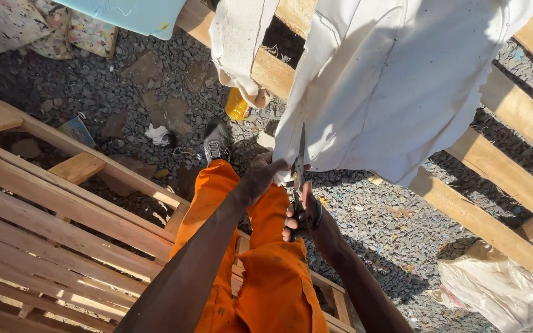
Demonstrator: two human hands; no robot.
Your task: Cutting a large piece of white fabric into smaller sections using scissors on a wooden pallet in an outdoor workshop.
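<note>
The left hand [260,176] pinches the lower edge of the white cloth [390,86], which hangs over a wooden frame [513,179] toward two o'clock. Just beside it, at four o'clock, the right hand [303,216] grips black scissors [299,185], blades pointing up into the cloth's edge.

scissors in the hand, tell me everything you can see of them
The scissors look like dark metal, with long narrow blades pointing up and dark handle loops below. The right hand grips the loops, fingers through them. The blades stand nearly upright and meet the lower edge of the white cloth, which hangs over a wooden frame. The left hand pinches the cloth's edge just beside the blades. How far the blades are open cannot be told; their tips blend into the fabric.
</note>
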